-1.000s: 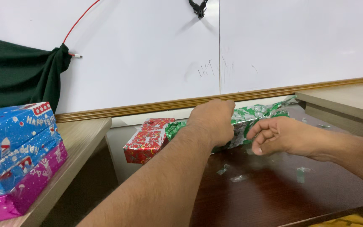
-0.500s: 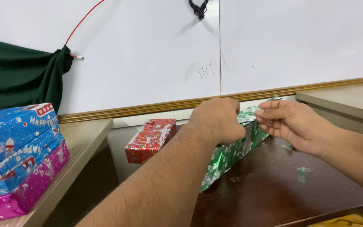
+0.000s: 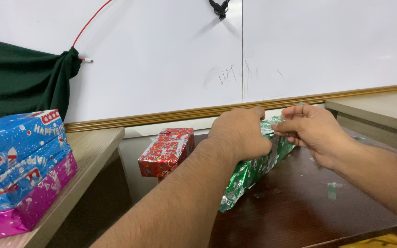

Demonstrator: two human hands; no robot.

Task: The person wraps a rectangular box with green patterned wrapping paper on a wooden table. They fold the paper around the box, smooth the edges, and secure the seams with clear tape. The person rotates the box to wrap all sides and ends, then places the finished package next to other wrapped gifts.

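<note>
Since half a second ago, the right hand [image 3: 309,131] has curled in from a flatter, more open pose, and its fingertips now pinch the top edge of the green box [image 3: 253,167] right next to the left hand [image 3: 240,133]; the box itself has hardly shifted, though a second ago it lay lower and flatter along the back of the table. That box, wrapped in shiny green foil with a white and silver pattern, stands on its long edge on the dark table [image 3: 309,206], slanting from the front left toward the back right. Left fingers are folded over its upper edge and clamped on it, the knuckles facing the camera and the forearm coming in from the lower left. Right fingers are drawn together, thumb against forefinger, nipping the wrap at the top of the far end; whether a bit of tape sits between them cannot be told. Both hands nearly touch. Small scraps [image 3: 331,189] of foil and clear tape lie on the table near the box. Just left of it, at the table's back corner, sits a red box [image 3: 166,152] in patterned wrap, apart from the green one. Well to the left, on a pale wooden desk [image 3: 88,160], a blue box [image 3: 17,151] rests on a pink box [image 3: 33,202]. Behind everything runs a whiteboard [image 3: 161,59] with a wooden frame, a dark green cloth [image 3: 21,78] hanging at its left.
</note>
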